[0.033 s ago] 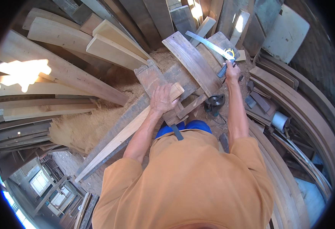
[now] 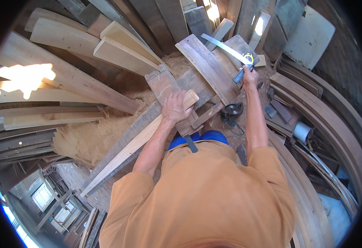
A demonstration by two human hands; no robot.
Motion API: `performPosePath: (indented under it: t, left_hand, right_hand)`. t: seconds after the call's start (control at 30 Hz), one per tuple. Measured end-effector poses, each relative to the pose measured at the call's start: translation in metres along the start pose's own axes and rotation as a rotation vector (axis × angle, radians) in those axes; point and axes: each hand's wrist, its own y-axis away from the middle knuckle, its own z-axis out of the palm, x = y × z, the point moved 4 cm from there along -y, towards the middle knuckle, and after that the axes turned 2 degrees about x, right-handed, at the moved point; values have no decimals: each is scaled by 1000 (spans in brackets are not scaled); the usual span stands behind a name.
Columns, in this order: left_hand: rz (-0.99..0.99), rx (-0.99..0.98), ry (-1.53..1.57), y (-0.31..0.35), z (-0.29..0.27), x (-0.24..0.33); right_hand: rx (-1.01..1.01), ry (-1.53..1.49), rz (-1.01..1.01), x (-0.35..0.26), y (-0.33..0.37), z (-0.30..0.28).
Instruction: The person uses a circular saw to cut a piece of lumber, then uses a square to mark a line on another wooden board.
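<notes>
A long, narrow strip of pale wood (image 2: 145, 131) runs from the lower left to the workbench. Near its far end my left hand (image 2: 175, 108) is wrapped over it and presses it down, fingers pointing away from me. At the right my right hand (image 2: 250, 77) is closed on a try square, whose metal blade (image 2: 226, 49) points up to the left over the boards. Its dark blue stock (image 2: 238, 75) shows beside my fingers. A yellow and black tape measure (image 2: 248, 58) lies just beyond that hand, against the blade.
A wide, worn board (image 2: 207, 68) lies across the bench beams (image 2: 195, 80). Below it sits a dark power tool (image 2: 231, 112). Sawdust (image 2: 86, 138) heaps up at the left. Planks (image 2: 65, 78) lean on the left, and curved boards (image 2: 325, 118) stack at the right beside a metal can (image 2: 302, 131).
My right hand has moved very slightly with the try square. The left hand and the wooden strip stay where they were.
</notes>
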Motion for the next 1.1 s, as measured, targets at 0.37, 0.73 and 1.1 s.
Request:
performPosePath:
  t: [0.37, 0.73, 1.1]
  left_hand:
    - [-70, -52, -14, 0, 1, -1]
    - [-67, -80, 23, -3, 5, -3]
    - [-14, -7, -15, -2, 0, 0]
  right_hand:
    - [-43, 980, -168, -71, 41, -3]
    - [-258, 1129, -304, -77, 36, 93]
    - [-339, 899, -743, -66, 79, 71]
